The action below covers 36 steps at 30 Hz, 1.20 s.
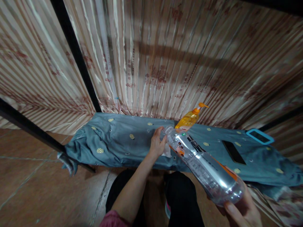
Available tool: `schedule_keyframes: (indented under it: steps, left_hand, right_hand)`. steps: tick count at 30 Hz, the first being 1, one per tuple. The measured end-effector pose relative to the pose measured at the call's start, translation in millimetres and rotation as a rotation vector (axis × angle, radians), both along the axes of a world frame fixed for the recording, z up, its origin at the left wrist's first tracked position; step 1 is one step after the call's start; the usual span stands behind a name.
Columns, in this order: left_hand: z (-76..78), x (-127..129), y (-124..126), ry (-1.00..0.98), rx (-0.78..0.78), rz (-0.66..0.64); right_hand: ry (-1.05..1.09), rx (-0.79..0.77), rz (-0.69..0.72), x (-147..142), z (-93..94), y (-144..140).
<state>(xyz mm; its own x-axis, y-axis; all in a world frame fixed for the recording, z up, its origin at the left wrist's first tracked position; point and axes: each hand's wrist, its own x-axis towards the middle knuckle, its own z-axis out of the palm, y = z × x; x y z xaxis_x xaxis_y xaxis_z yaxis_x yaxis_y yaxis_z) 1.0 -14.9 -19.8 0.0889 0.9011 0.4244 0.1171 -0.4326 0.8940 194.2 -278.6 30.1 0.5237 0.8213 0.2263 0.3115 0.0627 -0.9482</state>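
A large clear plastic bottle (201,164) with a silver and orange label is held at a tilt over the cloth-covered bench. My right hand (243,205) is wrapped round its base, at lower right. At the other end, my left hand (157,143) has its fingers closed on the bottle's neck. Whether a cap is there I cannot tell. Just behind the neck stands an orange pump bottle (188,120), its lower part hidden by the clear bottle. A small whitish piece (167,152) shows beside my left hand, its kind unclear.
A grey-blue cloth (118,138) with yellow prints covers the bench. To the right lie a dark phone (234,152) and a blue-framed rectangular object (259,136). Dark metal posts (78,53) stand at left, and a striped curtain (156,63) hangs behind.
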Motion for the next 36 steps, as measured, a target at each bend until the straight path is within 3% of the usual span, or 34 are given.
schedule_keyframes:
  steps: [7, 24, 36]
  left_hand:
    - [-2.6, -0.5, 1.1, -0.002, 0.022, -0.006]
    - [-3.8, 0.0, 1.6, -0.016, 0.007, -0.007]
    - [-2.8, 0.1, 0.7, -0.012, 0.012, 0.001]
  right_hand:
    - [0.104, -0.012, -0.070, -9.2, 5.2, 1.9]
    - [0.150, -0.029, -0.055, -23.2, 20.4, 3.9]
    - [0.142, -0.040, -0.052, -18.3, 16.5, 3.5]
